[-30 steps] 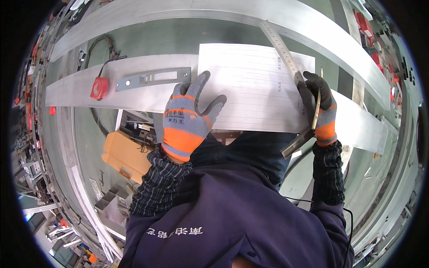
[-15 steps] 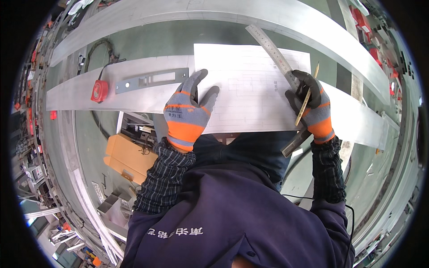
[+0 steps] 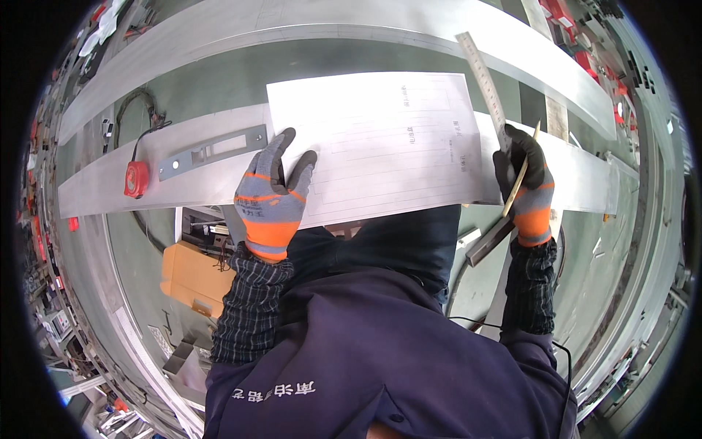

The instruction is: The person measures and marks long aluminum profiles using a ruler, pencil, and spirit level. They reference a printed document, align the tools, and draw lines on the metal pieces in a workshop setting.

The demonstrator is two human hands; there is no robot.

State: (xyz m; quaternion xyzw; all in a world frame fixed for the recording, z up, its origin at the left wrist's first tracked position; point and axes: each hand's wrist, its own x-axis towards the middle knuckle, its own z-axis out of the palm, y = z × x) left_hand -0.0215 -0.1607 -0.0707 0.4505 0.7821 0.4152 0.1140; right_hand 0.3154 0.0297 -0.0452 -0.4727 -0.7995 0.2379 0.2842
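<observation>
A white sheet of paper [image 3: 373,161] with printed lines and text lies over a long pale metal bar, its near edge jutting over my lap. My left hand [image 3: 274,194], gloved in grey and orange, rests at the paper's left edge, thumb and forefinger spread. Just right of the sheet, my right hand [image 3: 528,175] is closed around a combination square and a pencil. The square's steel blade [image 3: 482,80] points away from me; its dark head [image 3: 490,240] sticks out below the hand. The slim yellowish pencil [image 3: 521,175] crosses the palm diagonally.
Left of the paper, a grey slotted metal plate [image 3: 212,152] and a red tape measure [image 3: 137,179] lie on the metal bar [image 3: 95,186]. Another long metal bar [image 3: 329,18] runs beyond. An open cardboard box [image 3: 194,278] sits lower left.
The paper has shifted left and tilted, and different printing shows on it. My right hand, with square and pencil, now stands clear of its right edge. The view has shifted slightly.
</observation>
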